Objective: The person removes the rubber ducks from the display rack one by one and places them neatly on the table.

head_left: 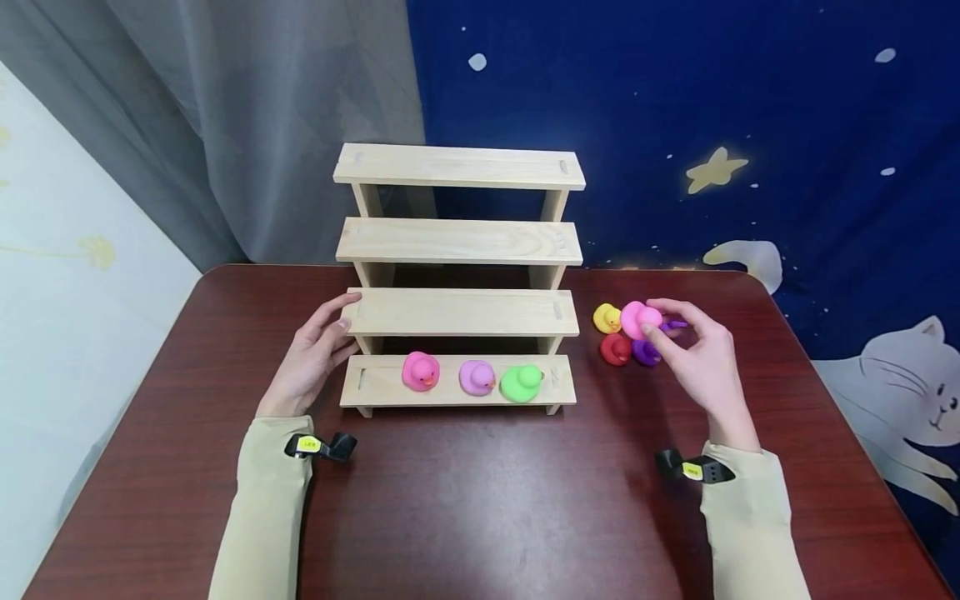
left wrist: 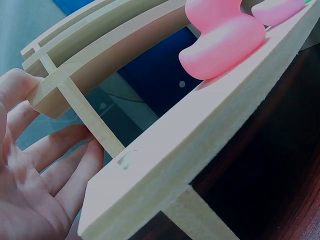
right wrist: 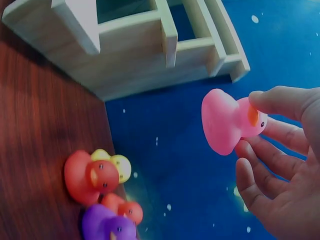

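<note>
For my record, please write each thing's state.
Wooden shelf, upright, touched by left hand
Pale-pink rubber duck, in right hand
Hot-pink rubber duck, on shelf
Lilac rubber duck, on shelf
Green rubber duck, on shelf
Yellow rubber duck, on table
Two reddish rubber ducks, on table
Purple rubber duck, on table

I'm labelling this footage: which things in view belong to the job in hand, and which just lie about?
Probably the job:
wooden stand, left hand touching it
light-pink duck, in right hand
hot-pink duck, lilac duck, green duck, on the bottom step
yellow duck, red duck, another reddish duck, purple duck, loose alongside

Apparently surroundings:
grey curtain
blue curtain
table
</note>
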A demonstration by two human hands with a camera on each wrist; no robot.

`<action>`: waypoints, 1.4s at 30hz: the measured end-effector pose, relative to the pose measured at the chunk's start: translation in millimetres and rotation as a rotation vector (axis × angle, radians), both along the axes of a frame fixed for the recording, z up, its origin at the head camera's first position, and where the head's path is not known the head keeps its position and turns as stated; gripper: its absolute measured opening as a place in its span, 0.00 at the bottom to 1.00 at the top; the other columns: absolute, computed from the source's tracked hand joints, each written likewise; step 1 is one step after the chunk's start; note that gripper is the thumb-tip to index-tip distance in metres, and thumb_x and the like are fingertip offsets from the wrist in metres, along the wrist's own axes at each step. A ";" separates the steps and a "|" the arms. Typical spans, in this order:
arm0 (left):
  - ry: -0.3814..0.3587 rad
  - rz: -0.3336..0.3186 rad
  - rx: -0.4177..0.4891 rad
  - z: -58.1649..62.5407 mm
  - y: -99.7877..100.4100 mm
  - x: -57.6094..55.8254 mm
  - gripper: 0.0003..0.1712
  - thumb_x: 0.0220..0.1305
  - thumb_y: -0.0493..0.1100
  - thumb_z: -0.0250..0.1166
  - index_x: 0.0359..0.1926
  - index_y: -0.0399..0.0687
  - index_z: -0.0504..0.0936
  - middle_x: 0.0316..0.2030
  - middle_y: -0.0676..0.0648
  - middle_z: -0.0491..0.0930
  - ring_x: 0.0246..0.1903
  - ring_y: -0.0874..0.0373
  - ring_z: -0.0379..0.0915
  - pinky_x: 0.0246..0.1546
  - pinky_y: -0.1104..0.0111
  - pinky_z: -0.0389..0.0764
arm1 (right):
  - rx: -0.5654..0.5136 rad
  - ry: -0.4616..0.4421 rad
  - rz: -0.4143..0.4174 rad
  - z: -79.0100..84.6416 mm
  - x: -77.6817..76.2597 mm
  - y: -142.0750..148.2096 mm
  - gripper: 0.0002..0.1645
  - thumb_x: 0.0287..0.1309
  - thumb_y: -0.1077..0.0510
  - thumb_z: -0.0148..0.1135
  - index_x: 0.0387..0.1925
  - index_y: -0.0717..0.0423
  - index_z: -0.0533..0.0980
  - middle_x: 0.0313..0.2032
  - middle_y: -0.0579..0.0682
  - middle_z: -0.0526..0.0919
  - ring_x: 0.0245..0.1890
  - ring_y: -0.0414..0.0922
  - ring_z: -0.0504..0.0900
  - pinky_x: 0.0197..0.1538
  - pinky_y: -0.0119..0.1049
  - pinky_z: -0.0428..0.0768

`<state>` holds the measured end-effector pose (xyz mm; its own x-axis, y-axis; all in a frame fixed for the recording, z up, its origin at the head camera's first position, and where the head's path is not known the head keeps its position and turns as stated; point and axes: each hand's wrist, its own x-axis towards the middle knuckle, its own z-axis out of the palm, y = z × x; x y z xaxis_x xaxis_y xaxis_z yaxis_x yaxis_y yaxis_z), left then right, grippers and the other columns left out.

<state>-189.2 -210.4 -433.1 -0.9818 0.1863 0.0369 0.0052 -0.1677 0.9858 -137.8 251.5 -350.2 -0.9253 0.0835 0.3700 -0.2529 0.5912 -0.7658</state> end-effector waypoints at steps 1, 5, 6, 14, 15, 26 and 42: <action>0.000 0.000 0.000 -0.3 -0.2 0.1 0.23 0.75 0.42 0.51 0.68 0.54 0.68 0.69 0.47 0.56 0.50 0.61 0.73 0.48 0.72 0.75 | -0.002 -0.002 -0.006 1.7 2.4 0.4 0.19 0.57 0.66 0.66 0.51 0.67 0.78 0.44 0.65 0.81 0.33 0.33 0.77 0.34 0.21 0.73; -0.007 0.003 -0.002 -0.7 -0.4 1.5 0.23 0.75 0.43 0.52 0.68 0.53 0.68 0.67 0.45 0.57 0.51 0.60 0.72 0.48 0.72 0.75 | -0.009 -0.016 -0.042 -2.5 5.8 8.4 0.19 0.58 0.65 0.66 0.51 0.67 0.78 0.42 0.63 0.81 0.30 0.32 0.77 0.35 0.22 0.72; -0.009 0.003 -0.001 -0.8 -0.3 1.7 0.23 0.75 0.43 0.52 0.68 0.54 0.68 0.67 0.45 0.57 0.51 0.60 0.72 0.48 0.72 0.75 | -0.007 -0.020 -0.053 -6.8 5.0 12.7 0.19 0.58 0.65 0.66 0.51 0.66 0.78 0.42 0.59 0.82 0.30 0.31 0.77 0.35 0.22 0.72; -0.006 0.006 -0.001 -1.6 -0.5 1.8 0.23 0.75 0.42 0.52 0.68 0.53 0.68 0.67 0.45 0.58 0.51 0.60 0.72 0.48 0.72 0.75 | 0.002 -0.039 -0.125 -34.5 -1.0 45.0 0.20 0.57 0.65 0.67 0.53 0.64 0.78 0.42 0.42 0.82 0.29 0.29 0.78 0.33 0.22 0.73; -0.006 0.005 -0.001 -1.5 -0.5 1.8 0.23 0.75 0.43 0.52 0.68 0.53 0.68 0.67 0.45 0.58 0.51 0.60 0.72 0.48 0.72 0.75 | 0.003 -0.042 -0.135 -35.3 -0.4 46.9 0.20 0.57 0.65 0.67 0.53 0.64 0.78 0.42 0.41 0.81 0.28 0.29 0.78 0.33 0.21 0.73; -0.004 0.003 -0.006 -1.0 -0.4 1.3 0.23 0.75 0.43 0.52 0.68 0.53 0.67 0.66 0.43 0.59 0.52 0.60 0.73 0.49 0.72 0.74 | 0.020 -0.078 -0.200 -46.8 5.8 59.2 0.21 0.58 0.61 0.67 0.54 0.61 0.79 0.45 0.48 0.81 0.29 0.27 0.78 0.33 0.20 0.72; -0.010 0.010 -0.031 -0.1 -0.7 0.5 0.24 0.75 0.44 0.51 0.69 0.54 0.67 0.65 0.41 0.60 0.53 0.59 0.73 0.49 0.72 0.74 | 0.090 -0.159 -0.324 -71.4 -0.3 73.8 0.19 0.60 0.61 0.63 0.53 0.63 0.78 0.47 0.64 0.81 0.33 0.20 0.71 0.40 0.18 0.69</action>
<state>-188.7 -211.1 -433.1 -0.9838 0.1777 0.0215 -0.0031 -0.1371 0.9906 -138.2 325.3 -421.7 -0.9029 0.3548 0.2426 0.0765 0.6880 -0.7216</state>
